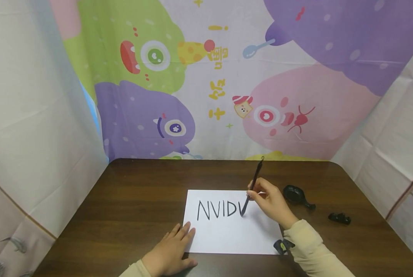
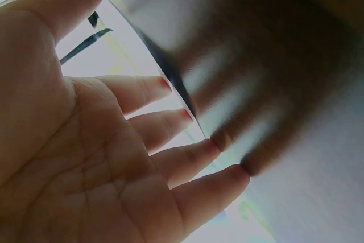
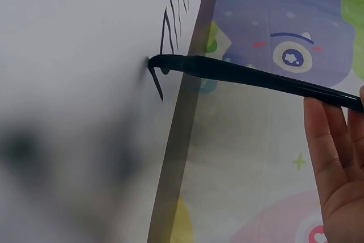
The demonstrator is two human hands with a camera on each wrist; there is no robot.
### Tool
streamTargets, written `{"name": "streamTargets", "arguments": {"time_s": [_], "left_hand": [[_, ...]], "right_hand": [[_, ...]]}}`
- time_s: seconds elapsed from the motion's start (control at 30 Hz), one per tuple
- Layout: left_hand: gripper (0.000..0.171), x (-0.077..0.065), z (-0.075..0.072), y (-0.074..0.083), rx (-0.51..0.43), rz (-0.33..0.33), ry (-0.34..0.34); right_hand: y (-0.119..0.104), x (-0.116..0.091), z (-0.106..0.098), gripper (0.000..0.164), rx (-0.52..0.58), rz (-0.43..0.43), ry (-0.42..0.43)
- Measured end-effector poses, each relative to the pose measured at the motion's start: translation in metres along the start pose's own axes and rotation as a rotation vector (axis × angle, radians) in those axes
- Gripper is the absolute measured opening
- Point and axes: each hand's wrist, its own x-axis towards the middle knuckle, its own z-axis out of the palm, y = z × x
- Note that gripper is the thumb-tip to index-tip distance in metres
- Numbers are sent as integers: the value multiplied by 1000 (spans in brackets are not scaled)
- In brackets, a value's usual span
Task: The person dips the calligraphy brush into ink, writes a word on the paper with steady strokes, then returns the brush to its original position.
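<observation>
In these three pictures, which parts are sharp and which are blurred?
Head view: sharp, the letters on the paper readable. Left wrist view: the left hand clear, the area beyond its fingertips dark and smeared. Right wrist view: the brush sharp, the lower left blurred.

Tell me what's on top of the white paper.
On the paper: black letters, the brush tip held by the right hand, and left hand fingers. Anything beneath them is hidden.

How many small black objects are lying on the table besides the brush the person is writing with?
2. A black dish-like piece lies right of the paper, just beyond the right hand. A smaller black piece lies farther right, nearer the table edge. Others may be hidden behind the arm.
</observation>
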Motion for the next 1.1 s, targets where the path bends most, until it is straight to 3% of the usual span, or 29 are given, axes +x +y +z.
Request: {"name": "streamTargets", "arguments": {"time_s": [0.57,1.1], "left_hand": [[84,0,0,1,-14,1,6],[83,-2,1,1,-11,14,29]], "right_hand": [[0,11,-15,13,-63,-43,113],[2,12,-7,18,-117,-61,163]]}}
